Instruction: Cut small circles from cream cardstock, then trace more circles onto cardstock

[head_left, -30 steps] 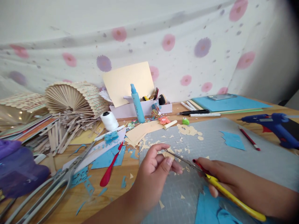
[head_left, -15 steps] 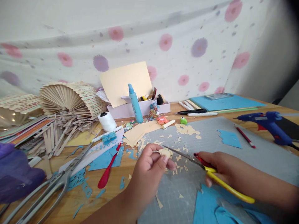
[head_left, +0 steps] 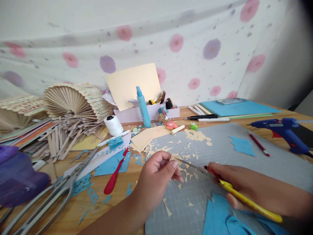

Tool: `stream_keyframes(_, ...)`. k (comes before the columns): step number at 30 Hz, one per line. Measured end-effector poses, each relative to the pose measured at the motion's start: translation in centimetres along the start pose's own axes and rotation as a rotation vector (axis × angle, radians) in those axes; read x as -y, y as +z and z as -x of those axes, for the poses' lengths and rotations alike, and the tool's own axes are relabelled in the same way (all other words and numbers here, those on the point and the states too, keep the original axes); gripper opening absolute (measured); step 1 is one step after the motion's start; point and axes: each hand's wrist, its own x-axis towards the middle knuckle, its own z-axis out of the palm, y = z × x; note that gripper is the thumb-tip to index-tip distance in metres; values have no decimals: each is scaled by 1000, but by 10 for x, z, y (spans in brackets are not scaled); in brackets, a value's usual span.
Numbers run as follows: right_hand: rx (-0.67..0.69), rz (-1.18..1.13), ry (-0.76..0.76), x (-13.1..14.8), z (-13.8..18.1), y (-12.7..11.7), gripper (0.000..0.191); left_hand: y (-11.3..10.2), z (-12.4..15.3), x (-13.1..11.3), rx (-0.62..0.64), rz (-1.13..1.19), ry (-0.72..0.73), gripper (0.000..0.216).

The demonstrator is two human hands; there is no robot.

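Observation:
My left hand [head_left: 160,171] is above the grey cutting mat [head_left: 186,202], thumb and fingers pinched on a small cream paper piece, now mostly hidden by the fingers. Scissors [head_left: 227,186] with yellow and red handles are in my right hand [head_left: 246,186]. Their narrow blades point left, and the tips reach the fingertips of my left hand. Cream paper scraps [head_left: 167,207] lie scattered on the mat below and around both hands. Farther back on it rests a cluster of cream paper cutouts [head_left: 195,134].
Large metal scissors [head_left: 65,186], a red spoon-shaped tool [head_left: 113,181] and blue scraps lie left. A blue glue gun [head_left: 281,129] and a pencil [head_left: 258,143] are right. Behind stand a blue bottle [head_left: 143,109] and a thread spool [head_left: 113,126]. Blue sheets [head_left: 217,215] lie in front.
The round cream paper piece, plainly visible before, is now mostly covered by my left fingers. My right hand and the scissors have shifted slightly right and down.

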Motion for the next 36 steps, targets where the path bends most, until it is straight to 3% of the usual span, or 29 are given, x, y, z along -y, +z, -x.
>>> stream_keyframes(8, 23, -116, 78, 6, -3, -1, 20, -5, 4, -1, 140, -137, 38, 16)
stream_keyframes(15, 92, -237, 83, 7, -2, 0, 16, -8, 4, 2, 164, -209, 45, 15)
stream_keyframes(33, 68, 60, 106, 2, -6, -1, 2, -2, 4, -5, 133, -158, -6, 15)
stream_keyframes(36, 49, 112, 152, 0, -10, -1, 12, -4, 2, -2, 142, -146, -4, 15)
